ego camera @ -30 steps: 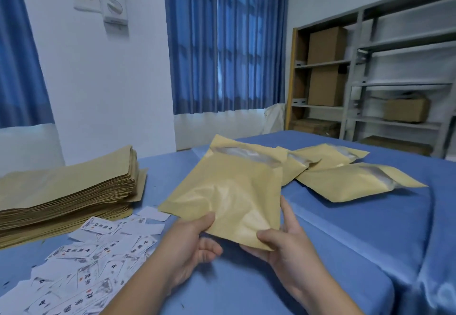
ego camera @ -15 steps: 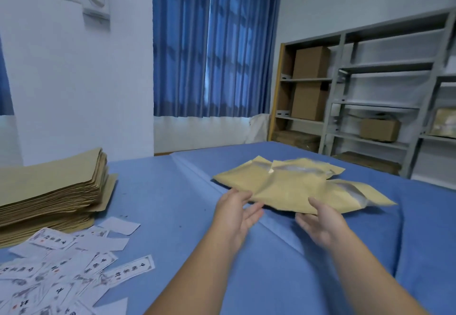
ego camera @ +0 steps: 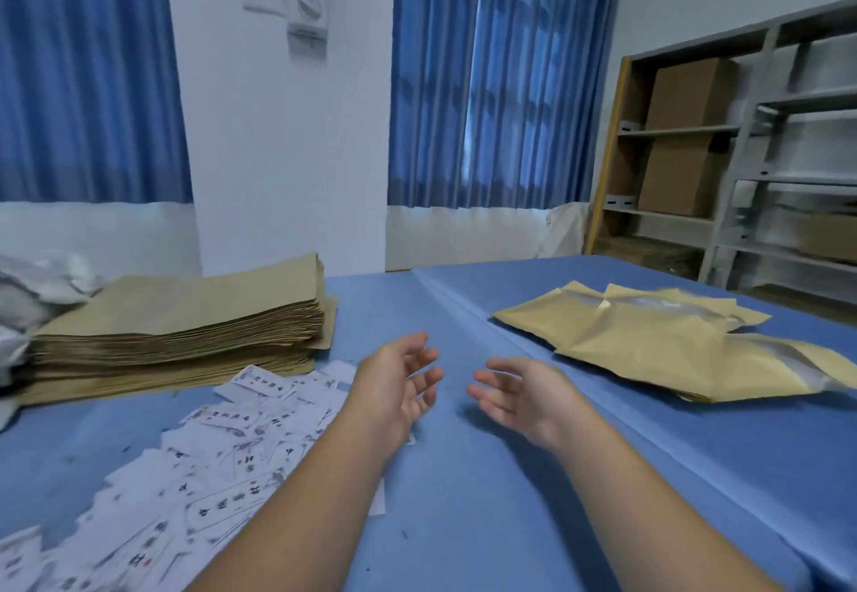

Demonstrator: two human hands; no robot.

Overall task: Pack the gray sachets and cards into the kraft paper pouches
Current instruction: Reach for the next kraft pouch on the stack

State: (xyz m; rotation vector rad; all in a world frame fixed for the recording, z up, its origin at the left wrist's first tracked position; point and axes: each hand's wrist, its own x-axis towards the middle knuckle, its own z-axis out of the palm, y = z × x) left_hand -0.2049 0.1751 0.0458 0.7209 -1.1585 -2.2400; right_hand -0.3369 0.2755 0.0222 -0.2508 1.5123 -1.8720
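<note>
Filled kraft paper pouches point(ego camera: 649, 341) lie in a loose heap on the right of the blue table point(ego camera: 487, 499). A tall stack of flat kraft pouches point(ego camera: 185, 327) sits at the left. White printed cards point(ego camera: 222, 452) are scattered in front of that stack. Gray sachets point(ego camera: 32, 295) show at the far left edge, partly cut off. My left hand point(ego camera: 394, 387) and my right hand point(ego camera: 524, 397) hover over the table's middle, palms facing each other, fingers relaxed, holding nothing.
A fold ridge in the blue cloth point(ego camera: 463, 313) runs diagonally between my hands and the filled pouches. Metal shelves with cardboard boxes point(ego camera: 686, 137) stand at the back right. Blue curtains point(ego camera: 487, 81) hang behind the table.
The pouch I held with both hands was set down on the heap at the right. Both hands let go and drew back to the table's middle, and the view swung left.
</note>
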